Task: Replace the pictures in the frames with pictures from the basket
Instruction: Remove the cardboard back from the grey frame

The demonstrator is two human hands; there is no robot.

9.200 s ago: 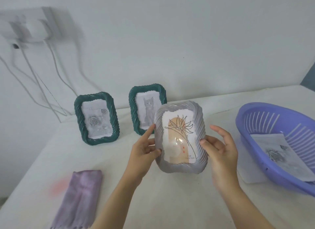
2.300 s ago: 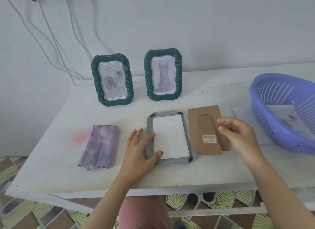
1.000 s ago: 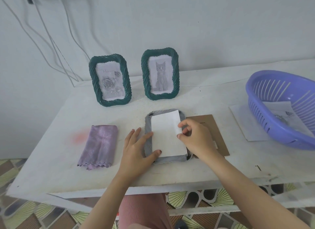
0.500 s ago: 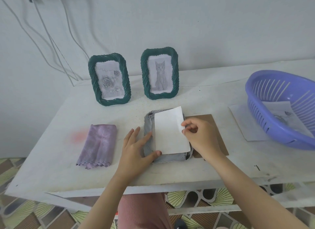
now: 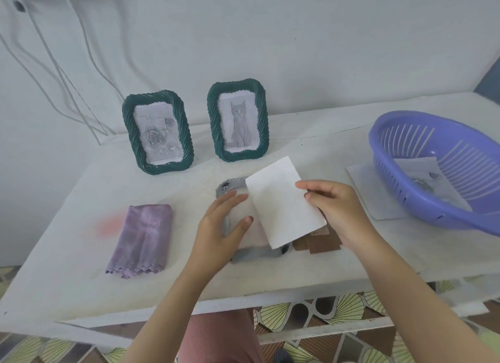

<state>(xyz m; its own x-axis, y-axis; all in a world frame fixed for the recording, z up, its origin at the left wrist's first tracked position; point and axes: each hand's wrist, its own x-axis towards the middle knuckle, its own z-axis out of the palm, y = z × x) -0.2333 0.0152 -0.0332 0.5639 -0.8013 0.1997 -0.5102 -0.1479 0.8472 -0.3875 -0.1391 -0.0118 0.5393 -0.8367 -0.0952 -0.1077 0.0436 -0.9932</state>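
Now that the white rectangular paper picture (image 5: 281, 203) has come out of the face-down grey ribbed frame (image 5: 251, 253), the right hand (image 5: 341, 214) pinches its edge just above the frame. The left hand (image 5: 221, 227) presses flat on the frame. Emptied, it can probably take one from the purple plastic basket (image 5: 392, 178) at its right.

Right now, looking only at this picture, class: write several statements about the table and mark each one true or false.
1. The right hand pinches a white sheet. True.
2. The left hand grips the purple cloth. False: it rests on the grey frame, and the cloth lies apart.
3. The cat frame stands upright. True.
4. The basket holds nothing. False: a printed picture lies inside it.
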